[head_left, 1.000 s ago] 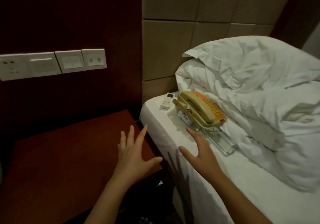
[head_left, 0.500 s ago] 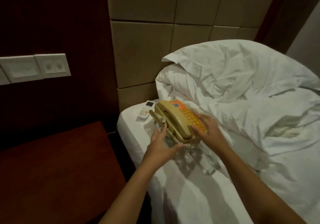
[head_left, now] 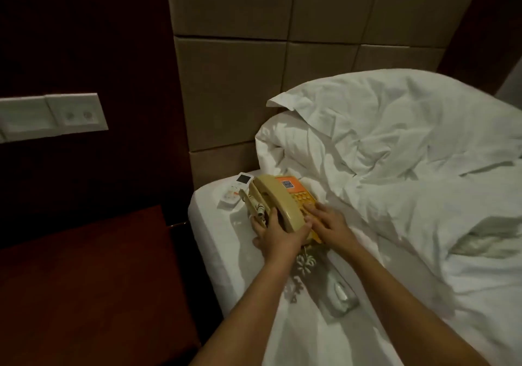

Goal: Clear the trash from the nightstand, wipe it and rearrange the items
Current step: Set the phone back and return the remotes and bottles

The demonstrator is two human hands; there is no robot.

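A beige telephone (head_left: 278,200) with an orange keypad sits on the white bed sheet near the bed's corner. My left hand (head_left: 278,234) grips its left side and the handset's near end. My right hand (head_left: 327,223) lies on the keypad side, fingers curled over it. A white remote control (head_left: 236,193) lies just left of the phone. A clear plastic holder (head_left: 340,295) rests on the sheet below my hands, with the phone's coiled cord (head_left: 305,264) above it. The dark red nightstand (head_left: 84,281) stands bare at the left.
Rumpled white pillows and duvet (head_left: 395,153) fill the right side. A padded beige headboard (head_left: 268,68) rises behind. White wall sockets and switches (head_left: 56,115) sit on the dark panel above the nightstand. A narrow gap separates nightstand and bed.
Both hands reached from above the nightstand edge to the phone and now close on it. The view swung right toward the bed.
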